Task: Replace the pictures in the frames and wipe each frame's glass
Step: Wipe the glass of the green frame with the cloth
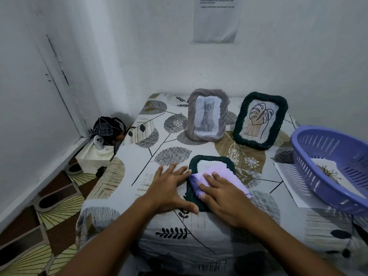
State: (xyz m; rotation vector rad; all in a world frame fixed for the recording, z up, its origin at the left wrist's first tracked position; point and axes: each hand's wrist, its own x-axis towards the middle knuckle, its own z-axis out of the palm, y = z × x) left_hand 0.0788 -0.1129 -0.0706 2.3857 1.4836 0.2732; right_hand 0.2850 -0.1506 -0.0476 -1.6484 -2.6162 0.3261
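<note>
Right hand (pixel 217 193) flat, fingers pressing lilac cloth (pixel 217 174) onto flat dark-green frame (pixel 211 159), left hand (pixel 169 188) spread beside frame's left edge

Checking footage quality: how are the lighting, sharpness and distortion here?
Head view: dim, cool, even light; wide-angle bending curves the wall edges; purple basket at the right edge is stretched and soft; both hands, left and right, and the cat frame look reasonably sharp.

Dark green frame (pixel 211 162) flat on leaf-print tablecloth (pixel 139 148). Right hand (pixel 221 193) presses lilac cloth (pixel 217 174) onto its glass, fingers straight. Left hand (pixel 171 186) flat beside frame (thumb touching its near edge). Two frames upright behind.
</note>
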